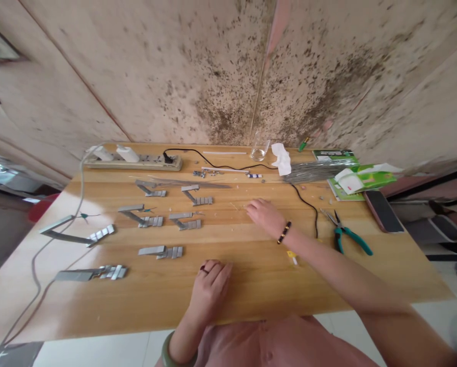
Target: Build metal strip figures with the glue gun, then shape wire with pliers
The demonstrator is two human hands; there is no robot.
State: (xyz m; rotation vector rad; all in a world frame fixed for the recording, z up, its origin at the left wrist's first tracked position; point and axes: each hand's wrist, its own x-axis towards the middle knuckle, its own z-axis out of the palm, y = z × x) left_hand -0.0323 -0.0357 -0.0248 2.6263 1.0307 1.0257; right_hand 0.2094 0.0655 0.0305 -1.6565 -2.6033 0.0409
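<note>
Right hand (264, 216): extended over the middle of the desk (259, 285), palm down. The fingers are bent close together, with the fingertips low over the surface, just beside thin pale strips (234, 206). The strips lie on the desk, to the left of the fingertips. Grip opening and contents cannot be told, since the back of the hand covers the inner side.

Left hand (210, 285): placed near the front edge of the desk, fingers loosely curled. The inside of this grip is also hidden; whether it has hold of anything cannot be told.

Seven grey segmented assemblies (173, 252) are set out on the left half of the desk. Most are bent at an angle; the closest to the left hand lies to its upper left.

Behind the assemblies: white power strip (148, 162) with plugs inserted. Rear of desk, right of centre: drinking glass (259, 152), white tissue (281, 159) and a bundle of thin grey wires (316, 171). Right side: teal-handled pliers (340, 229), jaws parted, and a smartphone (384, 211).
</note>
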